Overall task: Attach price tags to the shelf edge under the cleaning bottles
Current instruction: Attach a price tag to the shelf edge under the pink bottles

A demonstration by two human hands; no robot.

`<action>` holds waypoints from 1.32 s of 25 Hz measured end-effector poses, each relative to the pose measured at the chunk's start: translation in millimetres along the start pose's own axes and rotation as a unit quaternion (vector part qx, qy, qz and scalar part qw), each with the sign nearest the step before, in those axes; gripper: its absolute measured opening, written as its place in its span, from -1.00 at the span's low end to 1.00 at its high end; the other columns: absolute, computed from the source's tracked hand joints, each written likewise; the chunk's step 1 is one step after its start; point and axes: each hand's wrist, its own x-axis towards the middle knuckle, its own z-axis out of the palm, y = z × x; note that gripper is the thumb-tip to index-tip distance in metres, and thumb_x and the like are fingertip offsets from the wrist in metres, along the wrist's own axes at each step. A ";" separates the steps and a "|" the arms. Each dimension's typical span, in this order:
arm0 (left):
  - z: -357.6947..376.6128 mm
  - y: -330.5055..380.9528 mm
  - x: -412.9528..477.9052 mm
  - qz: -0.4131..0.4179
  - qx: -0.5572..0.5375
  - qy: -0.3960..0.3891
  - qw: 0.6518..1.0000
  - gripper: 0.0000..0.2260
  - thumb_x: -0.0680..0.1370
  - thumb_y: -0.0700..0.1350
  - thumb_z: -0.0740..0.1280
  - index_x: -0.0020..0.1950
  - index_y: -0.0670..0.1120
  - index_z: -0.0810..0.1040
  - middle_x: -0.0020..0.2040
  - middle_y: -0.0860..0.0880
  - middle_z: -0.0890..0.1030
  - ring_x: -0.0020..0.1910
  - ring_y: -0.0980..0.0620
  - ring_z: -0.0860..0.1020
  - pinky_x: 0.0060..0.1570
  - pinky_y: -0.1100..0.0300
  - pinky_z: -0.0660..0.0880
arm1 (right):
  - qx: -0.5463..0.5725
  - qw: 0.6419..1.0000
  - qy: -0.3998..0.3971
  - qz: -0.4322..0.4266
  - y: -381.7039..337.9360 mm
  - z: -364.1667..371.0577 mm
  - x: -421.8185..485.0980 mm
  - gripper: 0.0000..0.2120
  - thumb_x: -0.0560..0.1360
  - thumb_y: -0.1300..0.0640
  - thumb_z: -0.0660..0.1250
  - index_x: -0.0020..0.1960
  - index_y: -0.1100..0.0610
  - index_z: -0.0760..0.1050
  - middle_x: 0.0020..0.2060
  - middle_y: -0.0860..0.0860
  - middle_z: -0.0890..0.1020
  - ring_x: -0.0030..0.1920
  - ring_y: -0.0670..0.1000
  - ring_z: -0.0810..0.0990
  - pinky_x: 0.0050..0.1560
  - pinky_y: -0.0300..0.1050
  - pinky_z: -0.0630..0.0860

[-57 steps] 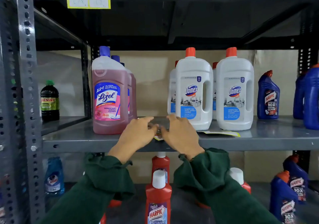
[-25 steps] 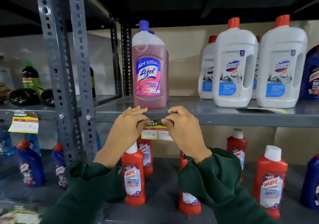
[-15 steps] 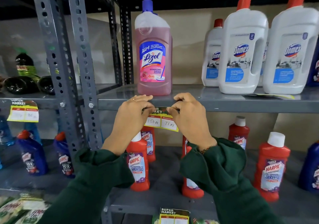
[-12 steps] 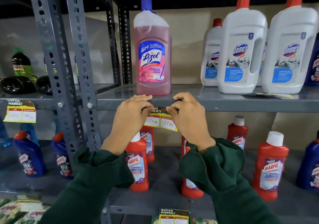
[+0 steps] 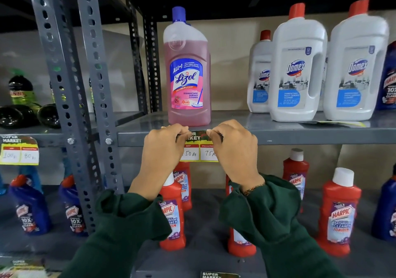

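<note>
Both hands on price tag (image 5: 199,149) at shelf edge (image 5: 300,137), directly under pink Lizol bottle (image 5: 187,72). Left hand (image 5: 164,149) & right hand (image 5: 232,149) each pinch tag's top w/ fingertips. Vs 0.5 s ago: tag sits level now, was tilted; grip unchanged.

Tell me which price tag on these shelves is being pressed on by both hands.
The price tag under the pink Lizol bottle, held by the left hand and right hand; the tag on the left bay hangs untouched.
</note>
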 end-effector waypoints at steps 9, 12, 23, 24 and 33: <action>19.9 -3.3 -2.6 0.007 -0.034 -0.004 0.999 -0.79 0.52 -0.13 0.29 0.13 -0.11 0.56 0.15 -0.12 0.61 0.24 -0.11 0.46 0.28 0.01 0.28 | -0.020 0.999 -0.023 0.033 10.9 9.3 2.6 -0.52 0.38 -0.15 0.31 0.09 0.21 0.47 0.08 0.17 0.62 0.20 0.15 0.50 0.37 0.10 0.22; 29.7 0.4 -4.6 -0.021 -0.039 0.033 0.998 -0.77 0.53 -0.03 0.21 0.05 -0.08 0.60 0.11 -0.07 0.63 0.26 -0.08 0.44 0.34 0.01 0.14 | -0.063 0.998 0.004 0.014 17.3 17.9 -1.5 -0.42 0.37 -0.31 0.16 0.08 0.17 0.46 -0.07 0.12 0.69 0.03 0.13 0.59 0.38 0.05 0.17; 33.6 -10.1 -6.6 -0.014 -0.074 0.102 0.992 -0.83 0.54 -0.22 0.27 0.09 -0.06 0.55 0.20 0.12 0.51 -0.18 0.07 0.47 -0.05 0.30 0.33 | 0.043 0.998 0.037 0.005 21.3 13.9 -4.3 -0.85 0.48 0.20 0.30 -0.01 0.17 0.36 -0.12 0.06 0.67 -0.09 0.11 0.52 0.21 -0.02 0.21; 33.4 -11.2 -6.3 -0.006 -0.082 0.107 0.991 -0.82 0.53 -0.27 0.27 0.07 -0.07 0.56 0.20 0.13 0.49 -0.20 0.06 0.49 -0.08 0.35 0.33 | 0.042 0.999 0.034 -0.002 21.3 13.4 -4.5 -0.87 0.49 0.22 0.27 0.00 0.18 0.36 -0.12 0.08 0.67 -0.10 0.12 0.52 0.18 -0.04 0.20; 37.5 44.4 8.8 -0.085 -0.147 0.227 0.959 -0.74 0.50 -0.37 0.08 0.07 -0.17 0.46 0.35 -0.19 0.40 0.35 -0.10 0.33 0.32 0.04 0.32 | 0.176 0.982 -0.034 0.061 48.6 -47.0 19.6 -0.68 0.49 0.37 0.13 0.21 0.18 0.27 0.05 0.16 0.60 0.05 0.15 0.52 0.03 0.02 0.44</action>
